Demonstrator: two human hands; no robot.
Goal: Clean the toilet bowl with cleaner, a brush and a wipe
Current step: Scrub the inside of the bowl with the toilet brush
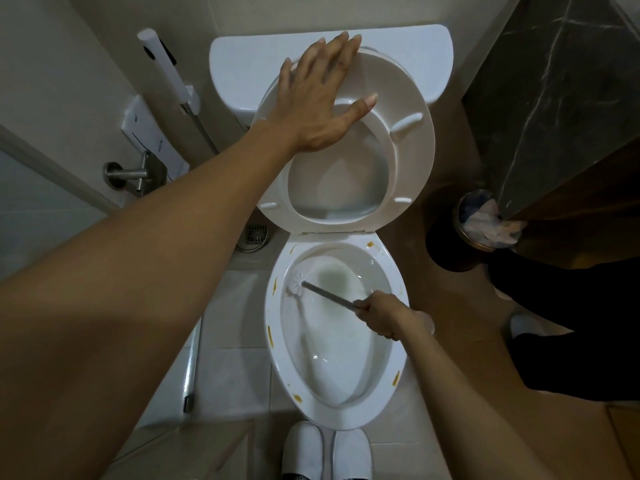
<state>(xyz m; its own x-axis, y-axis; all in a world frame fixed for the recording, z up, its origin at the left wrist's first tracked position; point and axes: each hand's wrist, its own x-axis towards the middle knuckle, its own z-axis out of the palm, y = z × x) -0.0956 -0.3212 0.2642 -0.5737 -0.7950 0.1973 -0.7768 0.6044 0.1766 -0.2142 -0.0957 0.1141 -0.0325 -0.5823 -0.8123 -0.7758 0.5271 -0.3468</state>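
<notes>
Toilet bowl (388,382) stands at centre, near the viewer, with its seat and lid (412,133) raised against the tank (415,53) at the far side. Left hand (320,98) lies flat on the upper left of the raised seat, fingers straight and spread, gripping nothing. Right hand (379,315) is curled round the grey handle of the toilet brush (329,296), over the right side of the bowl. White brush head sits against the inner wall at the bowl's far left, above the greenish water. Yellow-brown marks (396,377) dot the rim on the left, right and far edges. White slippers (325,452) stand on the tiled floor just in front of the bowl. Waste bin (485,220) holding crumpled paper sits to the right; a bidet sprayer (162,64) hangs on the left wall.
</notes>
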